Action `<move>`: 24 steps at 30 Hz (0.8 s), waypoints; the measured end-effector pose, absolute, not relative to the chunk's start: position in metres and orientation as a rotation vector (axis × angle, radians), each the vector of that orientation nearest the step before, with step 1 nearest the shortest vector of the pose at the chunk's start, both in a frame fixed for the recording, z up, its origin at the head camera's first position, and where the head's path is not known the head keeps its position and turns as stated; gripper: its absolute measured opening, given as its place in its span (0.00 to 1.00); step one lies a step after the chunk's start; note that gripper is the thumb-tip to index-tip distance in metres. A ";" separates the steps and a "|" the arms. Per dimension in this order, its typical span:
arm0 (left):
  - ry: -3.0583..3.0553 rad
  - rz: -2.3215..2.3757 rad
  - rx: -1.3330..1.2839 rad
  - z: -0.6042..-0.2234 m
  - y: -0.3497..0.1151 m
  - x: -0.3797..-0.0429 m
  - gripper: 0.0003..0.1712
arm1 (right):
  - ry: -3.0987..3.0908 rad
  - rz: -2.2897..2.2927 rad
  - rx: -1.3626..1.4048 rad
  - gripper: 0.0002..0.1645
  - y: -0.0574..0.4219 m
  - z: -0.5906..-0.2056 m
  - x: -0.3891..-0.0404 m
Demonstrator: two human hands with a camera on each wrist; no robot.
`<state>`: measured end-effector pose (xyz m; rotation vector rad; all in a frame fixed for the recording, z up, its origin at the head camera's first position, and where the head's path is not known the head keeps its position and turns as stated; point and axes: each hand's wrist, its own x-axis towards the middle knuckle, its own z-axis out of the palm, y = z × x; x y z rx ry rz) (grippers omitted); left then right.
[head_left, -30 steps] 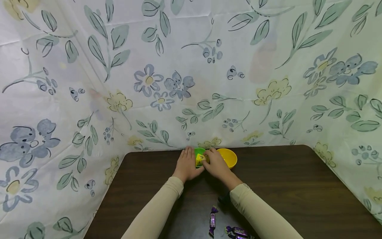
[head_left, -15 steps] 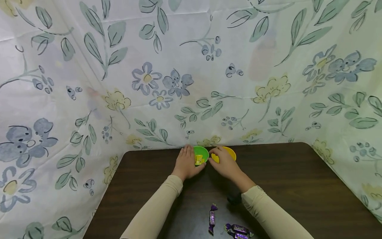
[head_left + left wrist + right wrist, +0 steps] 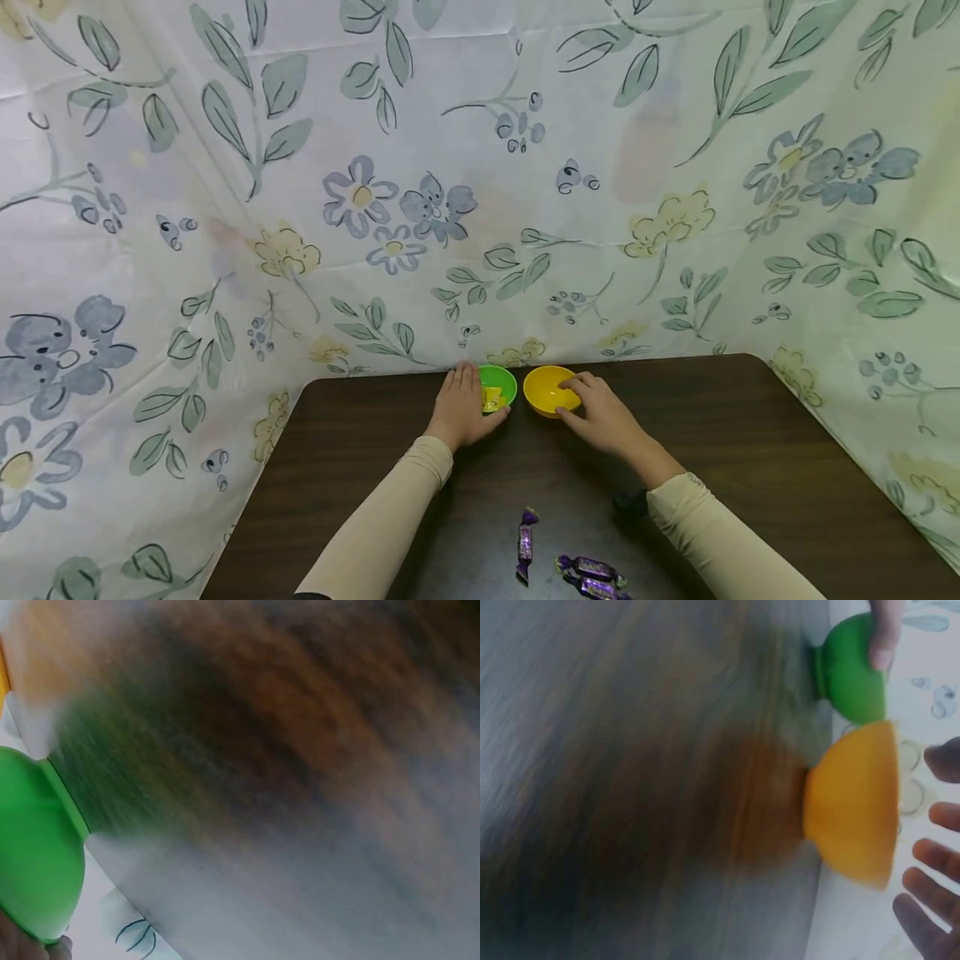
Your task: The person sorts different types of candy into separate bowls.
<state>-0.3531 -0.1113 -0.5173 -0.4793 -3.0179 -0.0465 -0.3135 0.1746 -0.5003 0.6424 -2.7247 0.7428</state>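
My left hand (image 3: 462,408) lies along the left side of a green bowl (image 3: 507,380), its fingers straight and its thumb reaching round the near rim. Inside that bowl are yellow-wrapped candies (image 3: 492,399). To its right stands a yellow bowl (image 3: 534,388). My right hand (image 3: 600,417) hovers at the yellow bowl's right rim, fingers loosely spread and holding nothing. In the right wrist view, those fingers (image 3: 937,862) are apart from the yellow bowl (image 3: 855,806), while the left thumb (image 3: 886,637) touches the green bowl (image 3: 855,671). The left wrist view catches the green bowl's side (image 3: 37,847).
Nearer on the dark wooden table (image 3: 360,442) lie several purple-wrapped candies: one alone (image 3: 525,546), others together (image 3: 592,571). A flower-patterned cloth (image 3: 420,317) hangs close behind the bowls and along the sides. A dark object (image 3: 630,504) shows by the right sleeve.
My right hand has moved right, from over the green bowl across to the yellow bowl's right rim, uncovering both bowls. My left hand has stayed at the green bowl.
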 end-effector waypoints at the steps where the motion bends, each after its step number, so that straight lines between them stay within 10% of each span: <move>1: -3.023 -0.048 -0.479 -0.518 -0.111 -0.353 0.63 | -2.738 0.735 0.653 0.27 0.177 -0.502 -0.313; 24: -3.018 -0.140 -0.506 -0.516 -0.113 -0.357 0.65 | -2.843 0.698 0.690 0.32 0.222 -0.500 -0.268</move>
